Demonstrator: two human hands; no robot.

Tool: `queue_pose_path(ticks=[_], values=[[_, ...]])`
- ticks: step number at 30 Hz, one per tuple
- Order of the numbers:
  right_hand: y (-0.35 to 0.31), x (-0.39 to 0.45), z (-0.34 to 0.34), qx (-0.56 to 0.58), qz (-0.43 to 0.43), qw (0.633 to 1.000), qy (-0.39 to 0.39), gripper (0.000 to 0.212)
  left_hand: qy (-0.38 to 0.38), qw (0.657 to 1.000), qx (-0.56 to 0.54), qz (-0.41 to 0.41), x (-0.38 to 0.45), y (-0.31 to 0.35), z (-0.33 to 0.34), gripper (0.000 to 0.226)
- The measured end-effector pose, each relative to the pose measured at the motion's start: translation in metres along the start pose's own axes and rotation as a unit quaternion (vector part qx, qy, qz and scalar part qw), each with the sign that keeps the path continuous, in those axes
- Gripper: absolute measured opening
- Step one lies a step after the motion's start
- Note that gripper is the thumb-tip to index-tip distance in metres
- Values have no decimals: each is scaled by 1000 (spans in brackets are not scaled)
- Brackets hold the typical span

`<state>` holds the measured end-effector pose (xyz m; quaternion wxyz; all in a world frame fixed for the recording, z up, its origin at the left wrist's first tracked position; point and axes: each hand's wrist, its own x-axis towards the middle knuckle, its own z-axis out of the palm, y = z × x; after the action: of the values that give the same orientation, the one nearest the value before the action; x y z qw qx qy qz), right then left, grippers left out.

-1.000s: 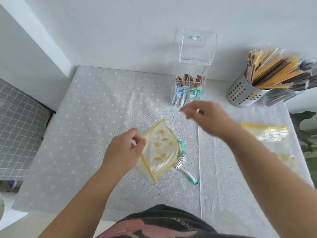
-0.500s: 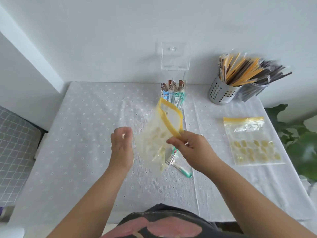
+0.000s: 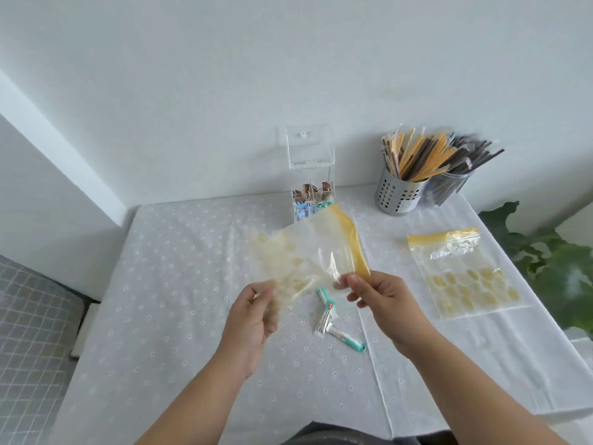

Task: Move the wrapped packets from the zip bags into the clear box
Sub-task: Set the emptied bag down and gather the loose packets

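Observation:
A crumpled clear zip bag (image 3: 301, 255) with a yellow zip strip hangs in the air above the table. My right hand (image 3: 382, 300) pinches its yellow strip end. My left hand (image 3: 256, 313) grips its bottom corner. Under the bag, a few wrapped packets (image 3: 330, 322) with teal ends lie loose on the cloth. The clear box (image 3: 313, 200) stands at the back of the table with its lid tipped up against the wall; brown, blue and teal packets stand inside. A second zip bag (image 3: 462, 274) with yellow oval prints lies flat to the right.
A perforated metal cup (image 3: 398, 194) full of long yellow and brown wrapped sticks stands at the back right, more dark sticks beside it. Green plant leaves (image 3: 558, 271) reach past the table's right edge. The white dotted cloth (image 3: 179, 284) covers the table.
The bag was lifted off the table; my right hand came back from the box and took its zip end. My left hand now holds the bottom corner and the bag is turned more sideways.

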<state>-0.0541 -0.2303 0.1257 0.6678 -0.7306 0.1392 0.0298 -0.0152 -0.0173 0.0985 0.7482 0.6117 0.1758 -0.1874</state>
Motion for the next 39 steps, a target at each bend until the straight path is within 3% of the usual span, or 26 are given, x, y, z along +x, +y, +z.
queue_pose_path(ticks=[6, 9, 11, 13, 16, 18, 20, 22, 27, 31, 35, 37, 39], values=[[-1, 0, -36, -28, -20, 999, 9, 20, 51, 971, 160, 173, 8, 16, 1, 24], [2, -4, -56, -37, -17, 999, 6, 22, 12, 948, 231, 221, 11, 19, 4, 29], [5, -7, -70, -41, -11, 999, -8, 20, -55, 953, 218, 203, 14, 19, 6, 30], [10, -10, -87, -76, 3, 997, -34, 16, -100, 974, 156, 133, 21, 22, 12, 38], [19, -16, -110, -130, 35, 988, -73, 15, -97, 994, 40, 22, 40, 23, 28, 36], [26, -19, -118, -156, 50, 983, -87, 28, -83, 993, 79, -3, 48, 17, 43, 23], [39, -22, -125, -184, 56, 977, -86, 55, -64, 989, 136, 9, 51, 3, 59, 15], [50, -25, -130, -169, 72, 979, -85, 64, -44, 984, 169, 38, 48, -10, 76, 15], [63, -20, -148, 77, 160, 981, -83, 68, -65, 970, 204, 114, 36, -24, 115, 25], [63, -4, -162, 131, 148, 980, -2, 33, -69, 960, 223, 156, 28, -29, 143, 32], [56, 4, -189, 88, 89, 986, 106, 17, -25, 968, 209, 137, 24, -40, 163, 33], [55, 6, -203, 81, 82, 986, 117, 11, -9, 977, 180, 113, 19, -53, 173, 33], [55, 6, -217, 81, 86, 991, 57, 18, 25, 989, 127, 77, 15, -65, 184, 33]])
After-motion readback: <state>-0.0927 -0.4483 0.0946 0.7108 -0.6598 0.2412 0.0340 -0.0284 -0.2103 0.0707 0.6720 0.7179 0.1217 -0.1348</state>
